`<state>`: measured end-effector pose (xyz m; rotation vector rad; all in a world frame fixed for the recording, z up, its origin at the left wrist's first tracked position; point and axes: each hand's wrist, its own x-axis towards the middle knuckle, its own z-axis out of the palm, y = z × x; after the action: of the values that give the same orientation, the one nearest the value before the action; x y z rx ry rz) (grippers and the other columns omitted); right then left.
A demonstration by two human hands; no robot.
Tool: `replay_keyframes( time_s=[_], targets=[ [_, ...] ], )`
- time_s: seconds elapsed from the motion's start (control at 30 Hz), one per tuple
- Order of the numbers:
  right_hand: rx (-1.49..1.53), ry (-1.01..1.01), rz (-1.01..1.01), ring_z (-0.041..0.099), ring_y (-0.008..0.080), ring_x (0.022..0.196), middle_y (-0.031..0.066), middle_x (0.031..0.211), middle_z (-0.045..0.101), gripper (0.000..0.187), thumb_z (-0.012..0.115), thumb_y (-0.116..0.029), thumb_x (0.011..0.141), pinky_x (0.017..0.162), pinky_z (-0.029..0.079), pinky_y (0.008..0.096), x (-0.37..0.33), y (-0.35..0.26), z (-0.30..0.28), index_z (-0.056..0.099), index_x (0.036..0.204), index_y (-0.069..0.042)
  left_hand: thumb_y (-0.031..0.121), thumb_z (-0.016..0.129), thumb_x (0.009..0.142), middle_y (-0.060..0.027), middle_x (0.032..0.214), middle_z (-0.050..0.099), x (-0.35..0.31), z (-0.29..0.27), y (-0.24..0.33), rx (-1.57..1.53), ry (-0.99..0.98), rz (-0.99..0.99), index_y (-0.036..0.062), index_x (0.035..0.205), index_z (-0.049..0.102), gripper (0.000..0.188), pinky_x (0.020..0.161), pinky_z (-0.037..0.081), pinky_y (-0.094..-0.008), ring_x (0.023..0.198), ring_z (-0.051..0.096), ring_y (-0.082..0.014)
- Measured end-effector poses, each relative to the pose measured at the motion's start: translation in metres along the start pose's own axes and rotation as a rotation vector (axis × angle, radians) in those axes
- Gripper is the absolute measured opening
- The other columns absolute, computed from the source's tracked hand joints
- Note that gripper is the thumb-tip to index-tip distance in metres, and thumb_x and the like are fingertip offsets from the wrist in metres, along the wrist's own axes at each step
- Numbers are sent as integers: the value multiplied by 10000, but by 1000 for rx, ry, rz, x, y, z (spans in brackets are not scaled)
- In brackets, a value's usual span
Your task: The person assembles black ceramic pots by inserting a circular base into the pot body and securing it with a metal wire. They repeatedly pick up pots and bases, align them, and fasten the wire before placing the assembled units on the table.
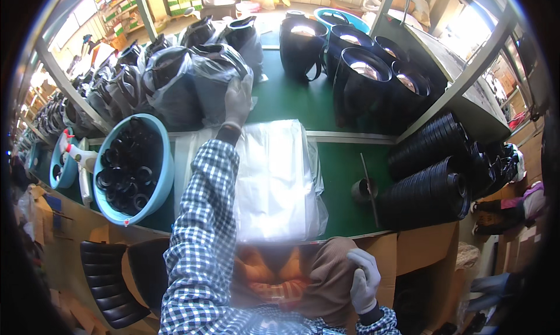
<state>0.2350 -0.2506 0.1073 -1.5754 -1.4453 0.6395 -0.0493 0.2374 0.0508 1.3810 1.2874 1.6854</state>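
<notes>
My left hand [237,102], in a pale glove, reaches over the bench to a black jug in a clear plastic bag [219,84]. Its fingers are closed at the jug's right side, partly lost against the plastic. In front of that arm lies a stack of clear plastic bags [274,180]. Low at the right, beside my knee, my gloved right hand [364,279] is held with its fingers curled in and nothing visible in it. Several unbagged black jugs [364,78] stand at the back right, some with handles showing.
More bagged jugs [166,81] line the left. A blue basin [166,177] holds black rings, near a spray bottle [81,157]. Stacked black round parts [420,189] lie at the right, beside a thin rod [370,189]. A metal post [461,84] rises at the right.
</notes>
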Motion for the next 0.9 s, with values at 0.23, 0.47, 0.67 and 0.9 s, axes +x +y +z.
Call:
replay_keyframes(
  time_s=[0.23,0.47,0.67,0.9],
  targets=[
    [-165,-104,-360,634,386,1304,229,1388,666,414,734,-23,914,1138,495,450,151,9,54,703,1323,29,140,721,992,-215,1280,717,-160,3,-26,340,-34,423,2,1334,692,370,1037,554,-432,1197,696,-362],
    [-545,56,-767,582,466,1357,292,1548,545,697,776,-297,936,1138,480,512,436,23,138,539,1532,-26,47,681,994,-119,991,803,-175,3,-25,5,-256,63,29,980,801,122,772,627,-348,888,777,-261],
    [-1106,361,-637,504,399,1466,178,1613,504,803,823,-433,868,1127,462,582,618,3,187,553,1550,-106,59,714,970,-131,1021,801,-174,-1,-20,-48,-274,50,29,1029,813,119,775,624,-357,908,781,-273],
    [-930,96,-637,684,412,1195,205,1260,716,494,859,-271,843,1017,559,479,592,6,184,694,1249,-41,45,718,979,-121,1053,796,-177,0,-17,-85,-297,-19,37,1069,811,130,776,608,-335,908,769,-238]
  ],
)
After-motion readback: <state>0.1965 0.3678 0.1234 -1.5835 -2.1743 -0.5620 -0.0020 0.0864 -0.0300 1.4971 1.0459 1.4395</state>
